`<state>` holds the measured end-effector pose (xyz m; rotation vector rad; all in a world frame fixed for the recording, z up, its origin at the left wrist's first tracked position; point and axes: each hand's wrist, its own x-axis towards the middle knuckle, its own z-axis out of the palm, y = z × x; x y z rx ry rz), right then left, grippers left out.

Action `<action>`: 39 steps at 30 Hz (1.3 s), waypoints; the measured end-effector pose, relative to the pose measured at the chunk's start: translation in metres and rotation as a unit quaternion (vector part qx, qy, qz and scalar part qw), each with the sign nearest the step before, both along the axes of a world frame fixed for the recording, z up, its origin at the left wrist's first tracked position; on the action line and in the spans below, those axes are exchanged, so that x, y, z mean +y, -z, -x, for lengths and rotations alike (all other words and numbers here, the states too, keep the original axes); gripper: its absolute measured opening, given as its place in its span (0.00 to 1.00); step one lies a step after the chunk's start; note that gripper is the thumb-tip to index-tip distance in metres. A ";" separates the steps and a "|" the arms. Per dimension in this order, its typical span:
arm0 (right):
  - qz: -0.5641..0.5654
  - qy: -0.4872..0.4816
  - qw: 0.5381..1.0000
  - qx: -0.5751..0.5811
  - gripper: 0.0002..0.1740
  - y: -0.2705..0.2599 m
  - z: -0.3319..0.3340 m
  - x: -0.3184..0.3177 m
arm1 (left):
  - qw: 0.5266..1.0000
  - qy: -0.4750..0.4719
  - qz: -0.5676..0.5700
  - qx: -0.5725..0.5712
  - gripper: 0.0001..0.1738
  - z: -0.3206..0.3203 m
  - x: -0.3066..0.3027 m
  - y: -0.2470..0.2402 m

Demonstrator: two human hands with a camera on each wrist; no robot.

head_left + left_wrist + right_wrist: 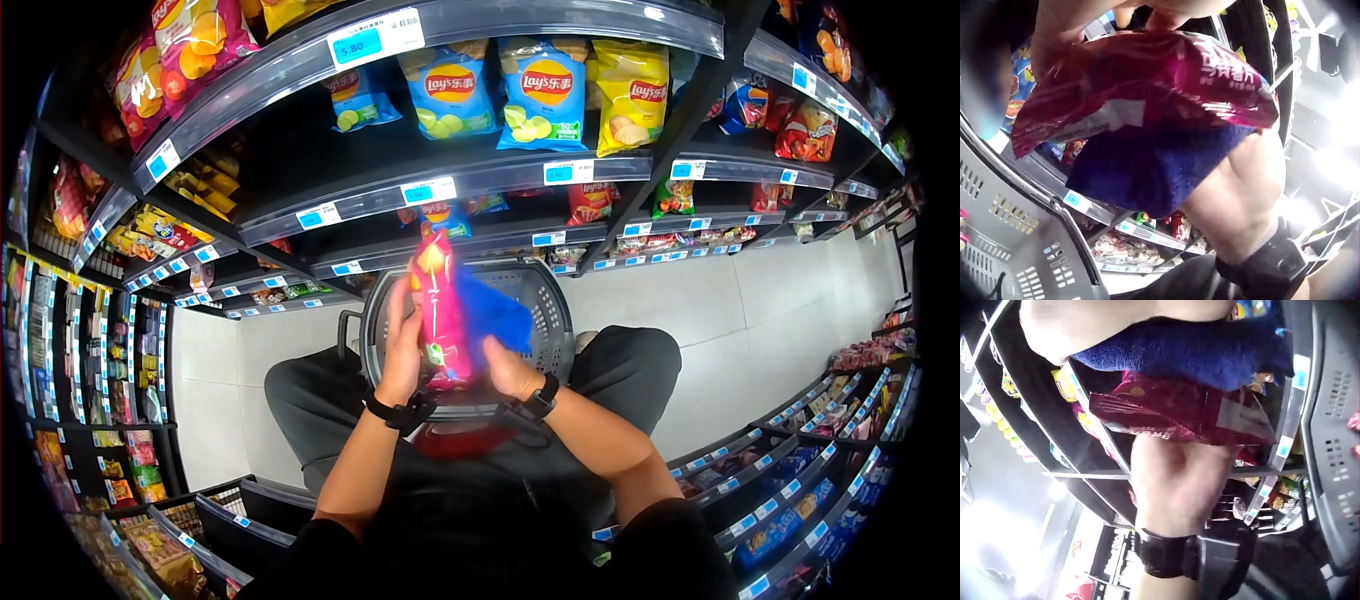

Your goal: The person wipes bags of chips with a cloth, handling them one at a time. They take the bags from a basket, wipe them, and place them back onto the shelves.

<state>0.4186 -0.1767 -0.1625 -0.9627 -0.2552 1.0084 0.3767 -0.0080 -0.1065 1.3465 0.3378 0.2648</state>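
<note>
A magenta bag of chips [437,325] stands upright in my left hand [402,345], whose fingers and thumb grip its side above the basket. My right hand [512,370] holds a blue cloth [495,312], blurred in the head view and pressed close against the bag. From the left wrist, the bag [1147,81] looks dark red, with the fuzzy cloth [1141,169] just beyond it. The right wrist view has the cloth [1179,353] bunched under the right hand [1129,322], alongside the bag [1172,415]. Below both hands is a grey plastic basket [548,315].
Ahead, a black shelf has blue chip bags [543,95] and a yellow one [632,95], with price tags [375,40] along its edges. The basket sits between the person's knees [625,385]. More stocked shelves [790,490] stand behind on the right, over pale floor tiles [700,300].
</note>
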 end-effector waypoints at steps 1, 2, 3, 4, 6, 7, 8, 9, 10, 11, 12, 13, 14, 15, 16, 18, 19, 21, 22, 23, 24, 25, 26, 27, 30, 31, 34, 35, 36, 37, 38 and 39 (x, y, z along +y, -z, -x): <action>0.054 -0.025 0.992 -0.108 0.29 0.003 -0.001 -0.004 | 0.995 0.022 0.092 -0.027 0.32 0.001 0.001 0.001; 0.107 -0.050 0.970 -0.214 0.29 0.007 -0.002 -0.007 | 0.981 0.043 0.184 -0.053 0.32 0.004 0.001 0.003; 0.039 0.011 0.960 -0.277 0.29 0.006 0.001 0.001 | 0.967 0.048 0.249 -0.039 0.37 0.009 -0.001 0.001; -0.026 0.072 0.938 -0.339 0.30 -0.012 0.002 0.010 | 0.971 0.053 0.230 -0.031 0.39 0.012 -0.003 0.001; -0.004 0.115 0.838 -0.533 0.34 -0.054 -0.014 0.011 | 0.979 0.065 0.190 -0.017 0.41 0.018 -0.004 0.000; 0.007 0.121 0.822 -0.557 0.36 -0.047 -0.019 0.012 | 0.972 0.091 0.216 0.014 0.46 0.022 -0.002 0.001; 0.019 0.125 0.805 -0.580 0.38 -0.033 -0.024 0.012 | 0.971 0.106 0.211 0.037 0.47 0.027 -0.001 0.004; 0.031 0.130 0.787 -0.603 0.40 -0.024 -0.031 0.012 | 0.969 0.120 0.207 0.058 0.48 0.031 -0.003 0.006; 0.055 0.142 0.765 -0.626 0.37 -0.017 -0.042 0.011 | 0.967 0.136 0.202 0.080 0.49 0.034 -0.004 0.007; 0.040 0.133 0.884 -0.447 0.35 -0.011 -0.036 0.009 | 0.970 0.144 0.181 0.079 0.52 0.037 -0.007 0.006; 0.057 0.102 0.918 -0.380 0.34 -0.022 -0.036 0.003 | 0.969 0.161 0.170 0.075 0.52 0.039 -0.011 0.005; 0.076 0.075 0.946 -0.307 0.33 -0.033 -0.036 -0.003 | 0.971 0.147 0.172 0.075 0.50 0.038 -0.015 0.004; 0.098 0.053 0.966 -0.234 0.32 -0.043 -0.036 -0.008 | 0.973 0.132 0.174 0.075 0.48 0.038 -0.018 0.003; 0.062 0.118 0.911 -0.390 0.32 -0.044 -0.034 -0.002 | 0.966 0.104 0.221 0.086 0.44 0.037 -0.016 0.005; 0.023 0.178 0.826 -0.535 0.33 -0.044 -0.033 0.004 | 0.956 0.076 0.268 0.095 0.40 0.033 -0.011 0.008; -0.001 0.060 0.830 -0.555 0.36 -0.041 -0.021 0.007 | 0.887 0.098 0.452 0.006 0.31 0.031 0.008 0.025; -0.005 0.021 0.811 -0.584 0.37 -0.044 -0.016 0.008 | 0.895 0.114 0.430 0.029 0.32 0.031 0.019 0.024; 0.024 0.051 0.743 -0.667 0.37 -0.044 -0.015 0.009 | 0.883 0.096 0.451 0.085 0.32 0.026 0.020 0.002; 0.033 0.079 0.730 -0.678 0.36 -0.035 -0.018 0.009 | 0.905 0.114 0.398 0.101 0.33 0.028 0.020 0.003; 0.043 0.107 0.716 -0.689 0.36 -0.028 -0.022 0.010 | 0.923 0.133 0.342 0.117 0.35 0.032 0.021 0.005; 0.019 0.150 0.748 -0.647 0.35 -0.027 -0.028 0.010 | 0.937 0.151 0.286 0.132 0.37 0.034 0.020 0.004; -0.006 0.193 0.775 -0.601 0.33 -0.027 -0.036 0.011 | 0.937 0.143 0.278 0.157 0.41 0.035 0.013 -0.005; -0.029 0.234 0.799 -0.554 0.32 -0.024 -0.041 0.011 | 0.940 0.154 0.275 0.129 0.41 0.037 0.011 -0.001; -0.026 0.245 0.899 -0.361 0.27 -0.020 -0.029 0.019 | 0.943 0.151 0.271 0.122 0.42 0.037 0.007 -0.004; 0.013 0.258 0.966 0.006 0.27 -0.017 -0.041 0.013 | 0.932 0.109 0.327 0.116 0.41 0.038 0.007 -0.002; -0.035 0.285 0.946 0.152 0.27 -0.025 -0.043 0.015 | 0.907 0.113 0.392 0.103 0.38 0.035 0.010 0.000; -0.127 0.230 0.931 0.254 0.23 -0.035 -0.052 0.009 | 0.851 0.067 0.520 0.023 0.34 0.020 0.005 -0.002; -0.125 0.220 0.926 0.278 0.22 -0.031 -0.053 0.008 | 0.864 0.046 0.500 0.037 0.31 0.018 0.005 -0.009; -0.119 0.215 0.925 0.290 0.21 -0.034 -0.052 0.008 | 0.916 0.058 0.397 0.003 0.28 0.020 0.006 -0.005; -0.114 0.210 0.923 0.302 0.21 -0.039 -0.050 0.008 | 0.950 0.017 0.310 0.041 0.27 0.013 0.007 0.000; -0.109 0.205 0.920 0.315 0.21 -0.041 -0.047 0.008 | 0.972 -0.024 0.219 0.080 0.25 0.005 0.007 0.004; -0.108 0.225 0.920 0.303 0.20 -0.035 -0.046 0.010 | 0.989 -0.007 0.132 0.062 0.28 0.007 0.015 0.017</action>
